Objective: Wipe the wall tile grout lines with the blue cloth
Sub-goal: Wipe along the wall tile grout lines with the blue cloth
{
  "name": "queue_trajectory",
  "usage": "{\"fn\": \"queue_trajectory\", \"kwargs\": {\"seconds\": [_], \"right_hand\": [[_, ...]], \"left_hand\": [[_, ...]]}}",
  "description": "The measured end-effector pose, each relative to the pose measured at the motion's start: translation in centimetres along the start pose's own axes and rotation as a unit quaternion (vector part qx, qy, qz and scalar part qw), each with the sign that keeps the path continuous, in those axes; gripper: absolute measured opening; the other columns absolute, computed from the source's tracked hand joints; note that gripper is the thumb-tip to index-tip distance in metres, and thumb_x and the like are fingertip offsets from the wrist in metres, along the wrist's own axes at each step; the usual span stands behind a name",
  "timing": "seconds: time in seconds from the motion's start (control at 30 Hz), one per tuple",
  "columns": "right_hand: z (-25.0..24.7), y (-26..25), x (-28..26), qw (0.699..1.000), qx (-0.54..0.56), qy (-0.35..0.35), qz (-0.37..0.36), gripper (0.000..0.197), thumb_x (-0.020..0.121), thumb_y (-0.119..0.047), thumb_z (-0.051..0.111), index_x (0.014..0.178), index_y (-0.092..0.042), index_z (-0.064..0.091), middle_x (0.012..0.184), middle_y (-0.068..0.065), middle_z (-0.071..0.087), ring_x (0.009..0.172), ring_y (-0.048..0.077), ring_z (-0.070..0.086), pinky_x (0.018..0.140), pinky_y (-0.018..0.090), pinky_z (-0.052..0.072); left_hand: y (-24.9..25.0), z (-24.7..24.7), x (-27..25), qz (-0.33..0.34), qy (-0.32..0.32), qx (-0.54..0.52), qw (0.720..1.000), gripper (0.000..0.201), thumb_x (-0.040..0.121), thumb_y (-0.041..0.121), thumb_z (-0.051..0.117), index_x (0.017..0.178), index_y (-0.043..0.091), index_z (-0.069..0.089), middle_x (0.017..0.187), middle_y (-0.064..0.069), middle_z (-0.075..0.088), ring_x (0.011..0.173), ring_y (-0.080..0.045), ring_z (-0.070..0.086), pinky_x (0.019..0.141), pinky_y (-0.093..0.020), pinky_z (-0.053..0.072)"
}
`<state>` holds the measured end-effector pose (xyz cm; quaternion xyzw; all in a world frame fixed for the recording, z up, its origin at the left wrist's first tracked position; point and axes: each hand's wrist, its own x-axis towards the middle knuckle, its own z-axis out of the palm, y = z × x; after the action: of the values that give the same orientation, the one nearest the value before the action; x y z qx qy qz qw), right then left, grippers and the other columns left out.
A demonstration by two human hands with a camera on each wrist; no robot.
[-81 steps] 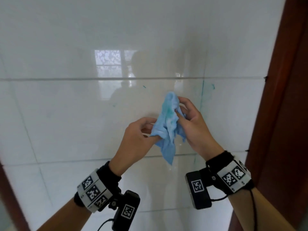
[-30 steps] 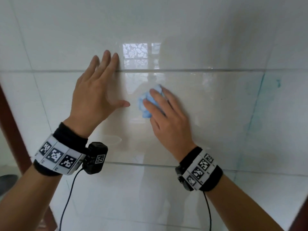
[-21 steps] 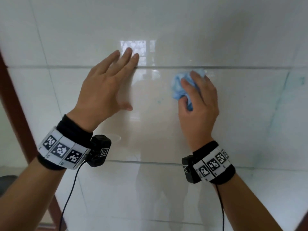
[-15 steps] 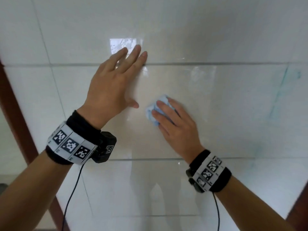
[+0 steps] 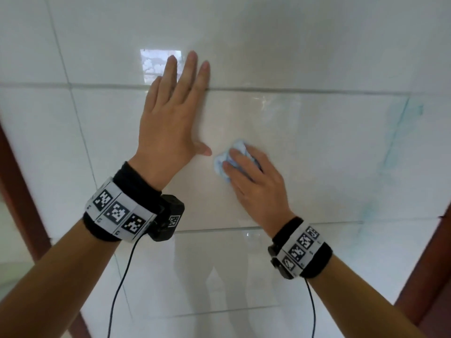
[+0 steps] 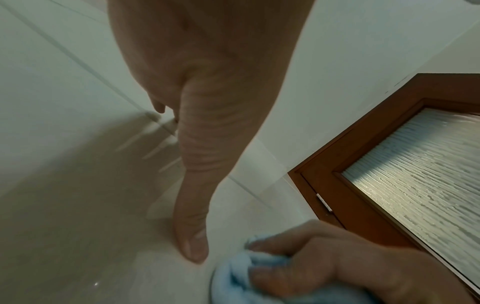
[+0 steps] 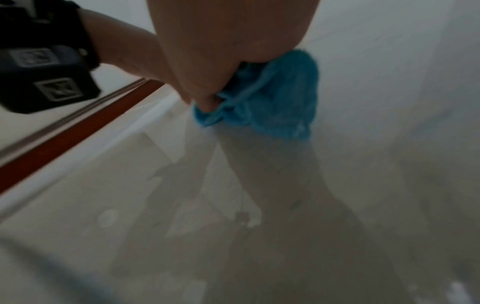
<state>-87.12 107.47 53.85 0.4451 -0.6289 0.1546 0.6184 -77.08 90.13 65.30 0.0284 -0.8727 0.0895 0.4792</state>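
Observation:
The bunched blue cloth [image 5: 228, 159] is pressed against a white wall tile by my right hand [image 5: 253, 181], whose fingers curl over it. The wrist views show the same cloth [image 6: 233, 275] [image 7: 270, 96] crumpled under those fingers. My left hand [image 5: 175, 113] lies flat on the wall just left of the cloth, fingers straight, their tips across the upper horizontal grout line [image 5: 305, 91]. Its thumb [image 6: 191, 236] ends close beside the cloth. A vertical grout line [image 5: 400, 128] at the right carries blue-green smears.
Glossy white wall tiles [image 5: 317, 154] fill the view. A lower horizontal grout line [image 5: 219, 231] runs under both wrists. Brown wooden frames stand at the left edge [image 5: 22, 191] and right edge [image 5: 434, 259]. A frosted-glass door panel [image 6: 420, 164] shows in the left wrist view.
Earlier both hands held the cloth off the wall. Since then the left hand went flat on the tile. The right hand rubbed the cloth up to the grout line and back down beside the left thumb.

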Motion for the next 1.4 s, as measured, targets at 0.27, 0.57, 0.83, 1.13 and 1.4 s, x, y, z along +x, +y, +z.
{"fn": "queue_trajectory", "kwargs": {"seconds": [0.27,0.57,0.83,1.13,1.4], "right_hand": [[-6.7,12.3,9.7,0.955,-0.029,0.124,0.268,0.027,0.081,-0.01,0.064,0.105,-0.014,0.076,0.118,0.005,0.07,0.109,0.029,0.06,0.092,0.007,0.037],[-2.5,5.3,5.8,0.997,-0.012,0.054,0.063,0.023,0.08,0.002,0.073,0.101,-0.008,0.078,0.115,0.012,0.073,0.113,0.029,0.049,0.091,0.033,0.048],[-7.1,8.6,3.8,0.982,0.065,0.022,0.177,0.034,0.085,-0.002,0.068,0.117,-0.011,0.077,0.131,0.01,0.068,0.119,0.033,0.06,0.1,0.037,0.05],[-18.4,19.9,4.3,0.971,0.02,0.072,0.226,0.037,0.086,-0.003,0.066,0.122,-0.011,0.072,0.129,0.006,0.066,0.117,0.027,0.061,0.105,0.035,0.048],[-20.0,28.8,4.6,0.978,0.042,0.025,0.205,0.034,0.09,-0.008,0.065,0.123,-0.014,0.071,0.126,0.003,0.065,0.114,0.023,0.063,0.103,0.04,0.05]], "left_hand": [[0.4,-0.1,0.1,-0.016,-0.005,0.007,1.0,0.157,0.046,0.054,0.099,0.168,0.022,0.006,0.176,-0.001,0.002,0.162,-0.031,0.0,0.129,-0.045,0.008],[2.2,-0.1,0.2,-0.019,-0.012,0.016,1.0,0.151,0.054,0.035,0.103,0.168,0.014,0.006,0.176,-0.004,0.002,0.162,-0.034,0.003,0.129,-0.045,0.009],[6.9,0.7,-0.7,0.023,0.003,-0.063,0.998,0.137,0.066,0.03,0.097,0.167,0.012,0.007,0.176,-0.007,0.005,0.161,-0.032,0.009,0.127,-0.049,0.022],[15.5,2.2,2.0,0.055,0.0,-0.115,0.992,0.13,0.077,0.038,0.09,0.168,0.017,-0.002,0.176,-0.001,-0.004,0.162,-0.024,-0.002,0.126,-0.036,0.002],[21.9,2.3,6.8,0.068,-0.001,-0.089,0.994,0.124,0.08,0.04,0.088,0.168,0.018,0.005,0.176,-0.003,-0.001,0.162,-0.026,-0.002,0.129,-0.04,0.004]]}}
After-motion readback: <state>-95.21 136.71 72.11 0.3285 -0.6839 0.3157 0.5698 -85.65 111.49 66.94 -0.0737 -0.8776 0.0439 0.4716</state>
